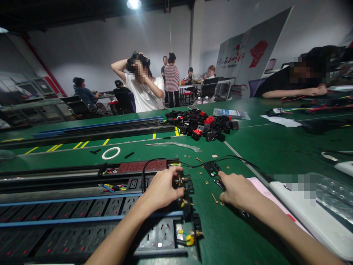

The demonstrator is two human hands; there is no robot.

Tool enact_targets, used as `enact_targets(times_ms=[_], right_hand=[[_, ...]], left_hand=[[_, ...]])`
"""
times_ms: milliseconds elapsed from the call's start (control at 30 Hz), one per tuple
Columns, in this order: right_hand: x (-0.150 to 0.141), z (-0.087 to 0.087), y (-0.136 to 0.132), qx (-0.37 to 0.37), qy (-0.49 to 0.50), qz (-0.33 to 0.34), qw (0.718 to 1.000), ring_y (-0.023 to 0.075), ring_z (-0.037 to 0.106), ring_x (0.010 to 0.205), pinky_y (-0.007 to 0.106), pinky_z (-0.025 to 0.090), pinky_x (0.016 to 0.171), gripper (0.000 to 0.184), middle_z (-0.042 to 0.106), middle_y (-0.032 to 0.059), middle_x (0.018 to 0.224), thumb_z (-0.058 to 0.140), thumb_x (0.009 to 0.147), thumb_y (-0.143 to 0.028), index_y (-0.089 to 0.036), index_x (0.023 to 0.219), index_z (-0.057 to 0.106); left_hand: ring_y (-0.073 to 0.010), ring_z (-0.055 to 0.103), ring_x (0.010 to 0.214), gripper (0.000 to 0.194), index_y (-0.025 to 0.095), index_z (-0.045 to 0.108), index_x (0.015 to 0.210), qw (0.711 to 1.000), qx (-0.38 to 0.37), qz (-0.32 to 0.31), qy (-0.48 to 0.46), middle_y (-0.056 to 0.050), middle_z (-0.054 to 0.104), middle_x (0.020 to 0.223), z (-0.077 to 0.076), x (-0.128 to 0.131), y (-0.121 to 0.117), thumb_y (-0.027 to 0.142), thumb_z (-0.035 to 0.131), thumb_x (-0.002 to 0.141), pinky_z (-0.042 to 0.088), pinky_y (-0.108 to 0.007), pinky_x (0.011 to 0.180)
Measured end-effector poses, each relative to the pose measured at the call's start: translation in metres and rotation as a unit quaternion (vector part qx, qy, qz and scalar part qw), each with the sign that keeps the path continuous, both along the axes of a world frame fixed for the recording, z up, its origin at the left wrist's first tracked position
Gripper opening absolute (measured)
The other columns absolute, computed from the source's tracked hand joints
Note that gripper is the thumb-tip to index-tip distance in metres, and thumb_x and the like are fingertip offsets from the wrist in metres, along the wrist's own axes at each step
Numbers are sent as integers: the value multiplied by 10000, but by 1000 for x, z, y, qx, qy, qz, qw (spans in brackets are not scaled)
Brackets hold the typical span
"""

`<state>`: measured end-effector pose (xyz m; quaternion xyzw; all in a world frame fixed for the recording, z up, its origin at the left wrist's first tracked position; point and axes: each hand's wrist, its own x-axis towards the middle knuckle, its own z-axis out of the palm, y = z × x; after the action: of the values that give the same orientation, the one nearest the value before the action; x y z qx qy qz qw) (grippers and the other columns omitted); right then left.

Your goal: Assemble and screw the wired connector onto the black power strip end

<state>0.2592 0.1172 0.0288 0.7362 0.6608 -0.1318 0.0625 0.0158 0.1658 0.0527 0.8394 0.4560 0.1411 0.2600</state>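
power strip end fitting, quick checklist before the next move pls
Left hand on the power strip: ok, it is at the end fitting.
Right hand grip: cannot tell, its fingers hide what they touch.
Black cable routing: not ok, it lies loose across the strip's end.
Brass screw and washers: not ok, they lie loose on the green bench.
Yellow terminal at the nearer end: cannot tell whether it is tight.
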Motion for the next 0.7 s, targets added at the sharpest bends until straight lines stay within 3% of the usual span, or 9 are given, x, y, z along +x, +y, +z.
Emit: enact_targets(times_ms=[233, 433, 567, 700], right_hand=[[1, 2, 0, -1, -7, -5, 1000, 328, 676, 898, 302, 326, 627, 365, 699, 204, 961, 554, 742, -93, -113, 1103, 598], [-8, 2, -5, 94, 94, 9, 991, 186, 534, 632, 288, 202, 576, 171, 583, 42, 695, 503, 705, -122, -190, 861, 517], [-47, -3, -23, 170, 289, 33, 941, 140, 398, 572, 272, 224, 578, 79, 443, -26, 619, 389, 778, -144, -220, 761, 378], [-84, -21, -48, 147, 449, 64, 879, 141, 412, 615, 260, 279, 600, 108, 452, -24, 671, 336, 853, -184, -222, 767, 388]], left_hand=[[-258, 659, 1008, 583, 211, 558, 1285, 1000, -1, -5, 0, -81, 694, 1134, 1, 0, -2, 219, 675, 714, 510, -378, 914], [-247, 647, 966, 543, 231, 559, 1230, 1000, 6, -15, 11, -55, 687, 1058, 2, 2, -2, 196, 679, 702, 511, -353, 851], [-239, 644, 940, 530, 234, 557, 1210, 1000, 4, -15, 10, -43, 689, 1023, 2, 2, -3, 187, 689, 699, 508, -340, 833], [-255, 639, 991, 549, 240, 551, 1233, 1000, 9, -5, 17, -52, 686, 1079, 1, 2, -3, 206, 701, 706, 502, -363, 870]])
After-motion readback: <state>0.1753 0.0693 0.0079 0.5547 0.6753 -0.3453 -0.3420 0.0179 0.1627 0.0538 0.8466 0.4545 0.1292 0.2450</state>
